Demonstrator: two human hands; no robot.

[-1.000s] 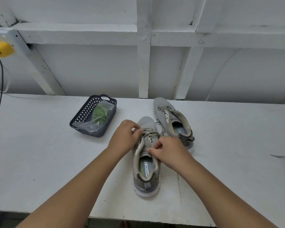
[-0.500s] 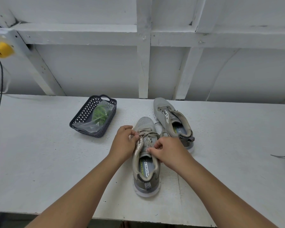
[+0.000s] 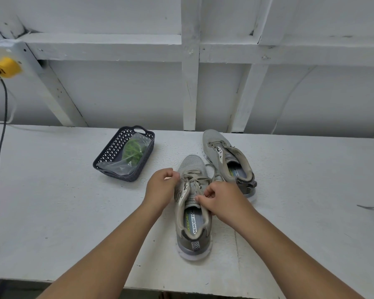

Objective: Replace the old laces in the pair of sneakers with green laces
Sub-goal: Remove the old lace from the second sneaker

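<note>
Sneakers: grey pair on the white table; near sneaker lies heel toward the camera, far sneaker just behind and to its right, toe toward the wall.

Head view, old laces: the old lace is threaded across the near sneaker's eyelets, with loose loops trailing toward the far sneaker.

Head view, left hand: the left hand sits at the left edge of the near sneaker's lacing, fingers curled and pinched together at a strand. Against the picture a second back it has drawn outward, from over the tongue to the shoe's side.

Head view, right hand: the right hand is at the right side of the tongue, thumb and forefinger pinching lace near the top eyelets; its place is almost unchanged.

Head view, green laces: the green laces lie bundled in a clear bag inside the dark basket, left of the sneakers and well apart from both hands, untouched.

Meaning for the task: the outward pull suggests the lacing is being loosened. Judged from this, removal on the first sneaker is only beginning, and no green lace is fitted.

Far sneaker: whether it is fully laced cannot be told.

Surroundings: a yellow plug with a dark cable on the left.
</note>
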